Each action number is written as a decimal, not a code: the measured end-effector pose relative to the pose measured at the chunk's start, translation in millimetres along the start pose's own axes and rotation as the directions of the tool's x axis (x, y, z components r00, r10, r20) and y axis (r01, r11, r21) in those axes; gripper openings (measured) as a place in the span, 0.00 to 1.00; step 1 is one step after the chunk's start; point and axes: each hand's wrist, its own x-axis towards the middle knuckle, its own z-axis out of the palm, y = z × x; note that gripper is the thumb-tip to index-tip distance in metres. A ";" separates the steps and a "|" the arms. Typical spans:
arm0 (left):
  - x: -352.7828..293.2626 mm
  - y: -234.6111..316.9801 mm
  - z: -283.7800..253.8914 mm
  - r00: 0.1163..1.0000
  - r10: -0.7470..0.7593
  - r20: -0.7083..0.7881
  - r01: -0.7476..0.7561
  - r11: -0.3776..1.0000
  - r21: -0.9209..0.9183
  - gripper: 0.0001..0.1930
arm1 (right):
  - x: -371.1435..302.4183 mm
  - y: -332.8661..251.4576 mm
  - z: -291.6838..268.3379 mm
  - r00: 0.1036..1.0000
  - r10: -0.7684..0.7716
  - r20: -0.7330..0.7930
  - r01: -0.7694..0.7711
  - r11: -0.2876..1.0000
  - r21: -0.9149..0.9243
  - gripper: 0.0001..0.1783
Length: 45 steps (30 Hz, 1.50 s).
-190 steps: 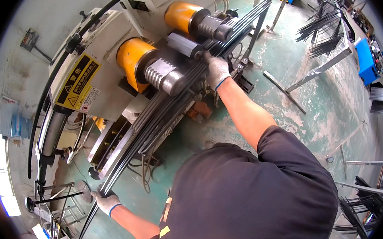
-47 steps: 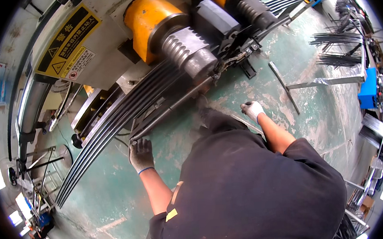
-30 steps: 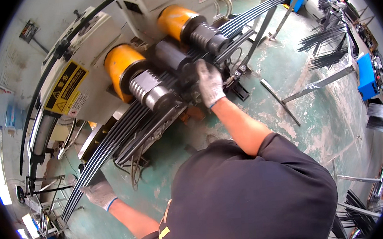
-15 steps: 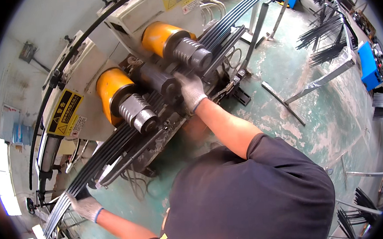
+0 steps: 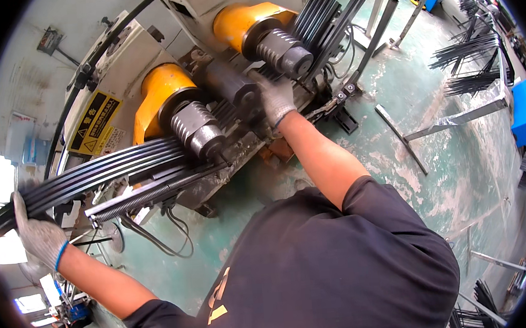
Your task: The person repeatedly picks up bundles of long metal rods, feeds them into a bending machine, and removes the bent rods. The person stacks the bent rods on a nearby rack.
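Observation:
Several long dark metal bars (image 5: 122,161) run side by side through a bending machine with ribbed steel rollers. Near their far left end my left hand (image 5: 39,237), in a pale knit glove, is closed round the bundle; its thumb lies on the near side, its other fingers behind the bars. My right hand (image 5: 275,99), gloved too, rests between the dark middle roller (image 5: 230,84) and the right ribbed roller (image 5: 286,52), against the bars there. Its fingers are blurred and partly hidden. The left ribbed roller (image 5: 196,129) stands in front of the bars.
Yellow roller housings (image 5: 163,92) jut from the pale machine body. A coil spring on a rail (image 5: 149,199) and hanging hoses (image 5: 159,247) sit below the bars. To the right stand a metal frame (image 5: 455,120), stacks of dark rods (image 5: 472,55) and a blue box (image 5: 521,112).
My left hand has raised the left part of the bars and moved left. My right hand stays by the middle roller. The whole view has shifted slightly.

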 end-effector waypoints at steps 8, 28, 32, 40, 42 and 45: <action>-19.6 36.8 106.9 0.852 0.443 0.278 -0.522 0.761 0.386 0.18 | 19.4 36.2 -2.8 0.999 0.003 -0.040 -0.003 1.000 0.013 0.23; 12.1 -6.3 171.7 0.690 0.485 0.538 -0.710 0.600 0.370 0.21 | 19.1 31.9 -6.5 0.996 -0.064 0.070 0.057 0.994 0.095 0.18; 11.3 -16.6 169.3 0.711 0.486 0.509 -0.687 0.634 0.355 0.19 | 24.4 38.8 -9.0 0.992 -0.098 0.078 0.090 0.991 0.097 0.18; -22.5 8.5 178.9 0.751 0.395 0.529 -0.629 0.673 0.391 0.22 | 13.0 22.1 -7.1 0.993 -0.024 0.114 0.007 0.989 0.148 0.28; -25.4 9.7 181.3 0.744 0.429 0.512 -0.647 0.653 0.393 0.22 | 13.0 18.8 -9.2 0.993 -0.005 0.119 -0.012 0.989 0.145 0.32; -25.6 7.5 181.9 0.733 0.455 0.505 -0.663 0.641 0.386 0.22 | 14.8 21.9 -9.3 0.994 -0.005 0.106 -0.006 0.994 0.109 0.32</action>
